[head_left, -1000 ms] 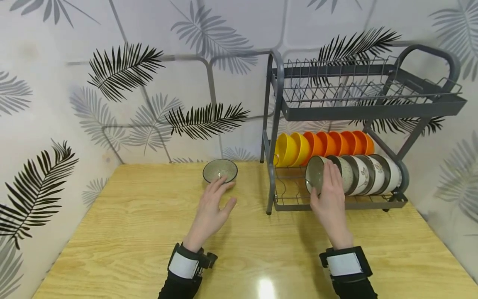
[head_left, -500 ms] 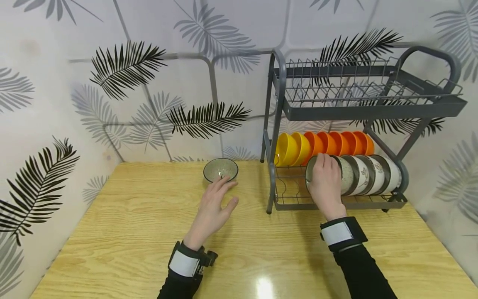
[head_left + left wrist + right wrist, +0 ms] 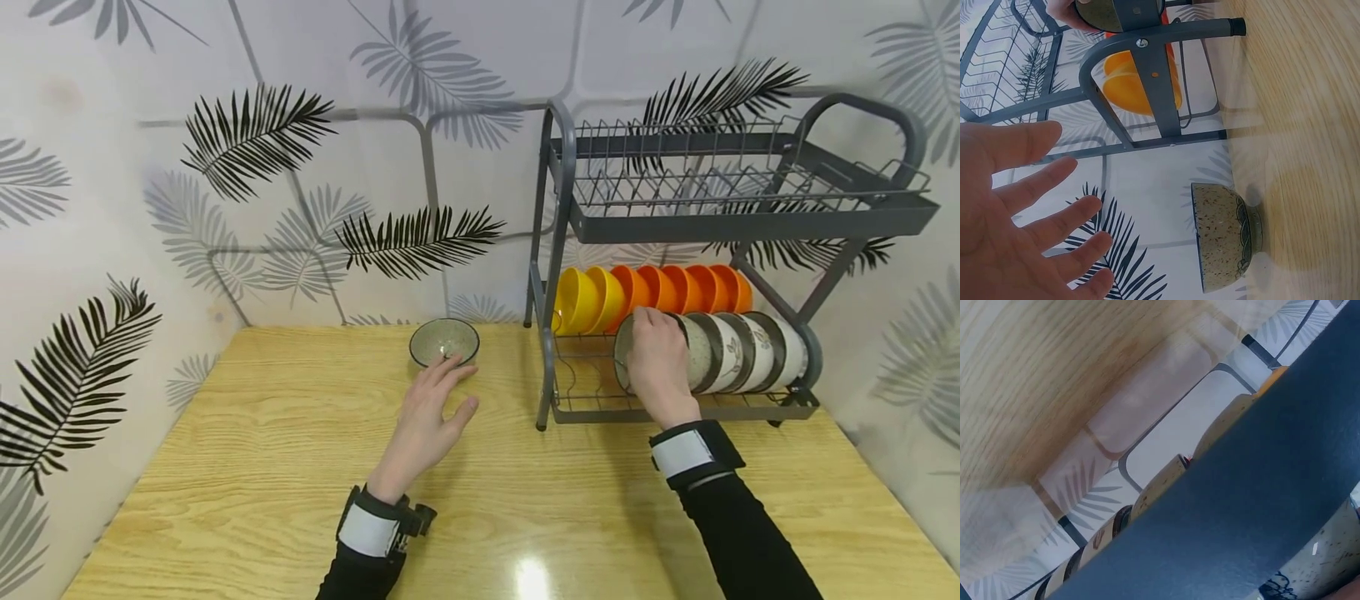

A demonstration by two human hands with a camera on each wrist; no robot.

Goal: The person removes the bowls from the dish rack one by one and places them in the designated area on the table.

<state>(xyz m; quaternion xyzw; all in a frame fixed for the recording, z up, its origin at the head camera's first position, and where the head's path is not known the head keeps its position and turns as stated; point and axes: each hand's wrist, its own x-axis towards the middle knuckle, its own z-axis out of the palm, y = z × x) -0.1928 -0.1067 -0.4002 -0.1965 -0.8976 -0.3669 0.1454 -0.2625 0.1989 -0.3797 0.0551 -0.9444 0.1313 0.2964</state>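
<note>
My left hand, palm down with fingers spread, hovers just in front of a small speckled bowl with a dark rim. In the left wrist view its fingers are apart from that bowl, which stands upright on the table. At the rack, my right hand curls over the top edge of the leftmost speckled grey-green bowl on the lower tier and grips it. The right thumb is hidden. A dark rack rail covers much of the right wrist view, with a speckled bowl below it.
The two-tier grey dish rack stands at the table's right. Several more bowls lean in a row beside the gripped one, with yellow bowls and orange bowls behind. The wooden table meets a leaf-patterned wall.
My right hand has gone from straight fingers at the leftmost rack bowl to curled over its rim, its wrist and forearm swinging round. The left hand has barely moved.
</note>
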